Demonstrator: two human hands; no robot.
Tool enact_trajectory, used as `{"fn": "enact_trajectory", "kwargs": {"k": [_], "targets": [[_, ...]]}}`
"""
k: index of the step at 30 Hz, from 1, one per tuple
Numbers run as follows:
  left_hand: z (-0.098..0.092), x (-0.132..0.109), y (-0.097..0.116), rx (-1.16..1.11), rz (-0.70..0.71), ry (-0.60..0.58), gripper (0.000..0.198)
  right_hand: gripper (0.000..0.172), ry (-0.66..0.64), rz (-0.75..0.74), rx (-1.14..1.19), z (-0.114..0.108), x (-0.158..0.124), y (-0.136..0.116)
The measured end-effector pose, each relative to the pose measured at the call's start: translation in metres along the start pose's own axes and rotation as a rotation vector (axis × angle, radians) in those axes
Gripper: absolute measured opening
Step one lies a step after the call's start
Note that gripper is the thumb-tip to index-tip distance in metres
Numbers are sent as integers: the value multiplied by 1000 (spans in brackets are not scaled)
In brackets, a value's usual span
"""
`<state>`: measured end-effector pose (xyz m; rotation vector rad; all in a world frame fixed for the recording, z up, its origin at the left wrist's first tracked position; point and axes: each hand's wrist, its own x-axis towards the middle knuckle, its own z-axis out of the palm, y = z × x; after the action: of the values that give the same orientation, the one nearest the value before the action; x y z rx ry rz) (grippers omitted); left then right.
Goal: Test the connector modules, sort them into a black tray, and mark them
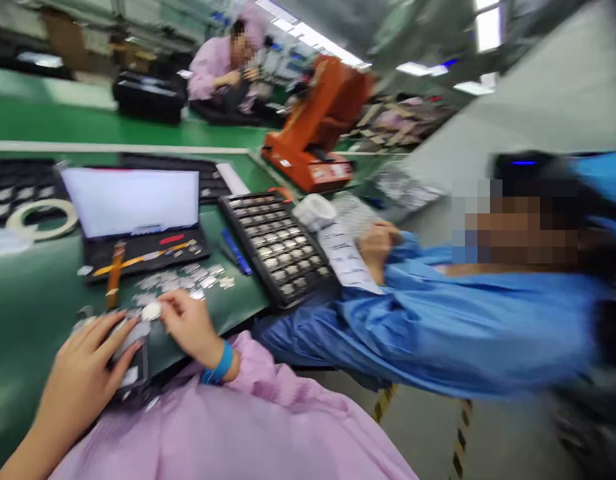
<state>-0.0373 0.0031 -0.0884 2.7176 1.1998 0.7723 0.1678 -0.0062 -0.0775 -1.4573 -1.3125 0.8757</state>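
My left hand [88, 357] lies over a flat grey device [133, 357] near the table's front edge, its fingers and thumb closed around it. Close to the left fingertips, my right hand [191, 323] pinches a small round white piece [151, 311] at its edge. Blur hides the finer details of both. Just beyond my hands, a pile of small shiny flat pieces [188, 277] is spread on the green mat. A brown-handled tool [115, 275] rests left of the pile, leaning on an open black case [145, 250] with a bright white lid.
A black tray [281, 243] filled with small metal parts stands to the right, beside a blue pen [237, 251]. A tape roll [43, 219] lies at left. An orange machine [315, 133] stands behind. A co-worker's blue sleeve [438, 327] reaches in from the right.
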Motion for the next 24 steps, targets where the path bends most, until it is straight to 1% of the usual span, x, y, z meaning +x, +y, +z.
{"fn": "enact_trajectory", "kwargs": {"k": [2,3,5,8,13,19,22,24], "targets": [[-9,7,12,7,-57,-41,35,16,-40,43,54,-1,1,1],[-10,11,14,-4,-80,-50,35,18,-57,64,81,-1,4,3],[-10,15,13,-31,-127,-57,35,21,-91,96,129,1,9,8],[-11,15,11,-61,-158,-49,37,21,-76,85,127,1,11,9],[-13,12,15,-94,-151,-36,36,19,-22,64,88,-2,5,1],[-13,17,11,-60,-168,-63,36,19,-20,79,90,1,8,8],[-18,14,16,-53,-133,-88,37,19,-13,79,78,0,2,0],[-17,4,16,-61,-82,-65,38,16,18,36,13,-1,-4,-7]]}}
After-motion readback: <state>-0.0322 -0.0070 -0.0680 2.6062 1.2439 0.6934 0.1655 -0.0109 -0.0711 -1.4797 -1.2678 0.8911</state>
